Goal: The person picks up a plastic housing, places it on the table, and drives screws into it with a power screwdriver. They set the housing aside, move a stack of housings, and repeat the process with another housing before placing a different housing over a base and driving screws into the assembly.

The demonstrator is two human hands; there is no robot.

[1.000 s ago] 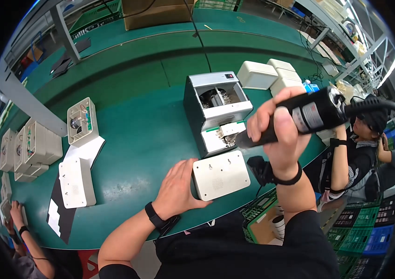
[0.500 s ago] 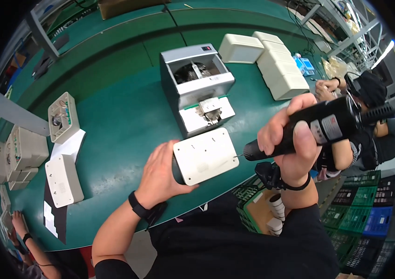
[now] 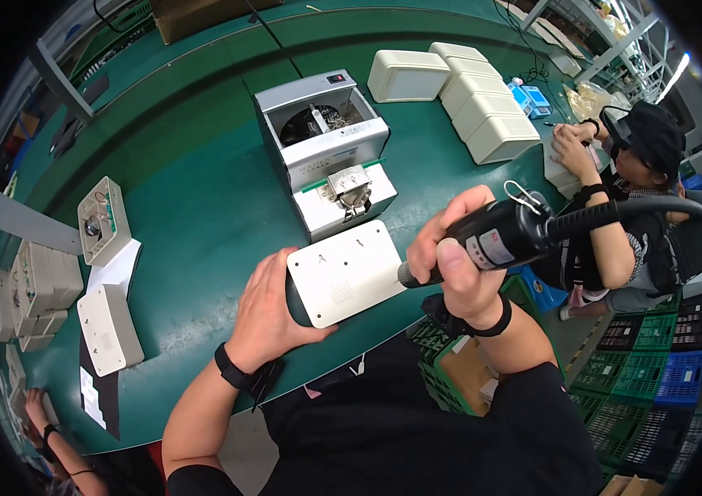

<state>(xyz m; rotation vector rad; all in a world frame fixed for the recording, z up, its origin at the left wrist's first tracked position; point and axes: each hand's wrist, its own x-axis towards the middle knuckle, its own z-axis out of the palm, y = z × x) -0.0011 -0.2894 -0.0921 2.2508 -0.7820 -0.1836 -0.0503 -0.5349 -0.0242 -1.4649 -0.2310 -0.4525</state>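
My left hand [image 3: 272,306] is wrapped around the left end of the white cover plate [image 3: 347,271], holding it at the surface's [image 3: 194,223] near edge. My right hand [image 3: 454,260] grips the black electric screwdriver [image 3: 496,236] tight, its tip touching the plate's right edge. Behind sits the grey screw feeder [image 3: 326,149].

A brown cardboard box [image 3: 202,15] stands at the far edge of the green workbench [image 3: 194,223], well beyond the grey screw feeder [image 3: 326,149] at the bench's middle. Down off the near edge, to the right of the feeder, another open brown carton [image 3: 471,376] sits on the floor, wedged among green crates. A red and white label [image 3: 487,245] wraps the black electric screwdriver [image 3: 500,236], just near-right of the feeder.
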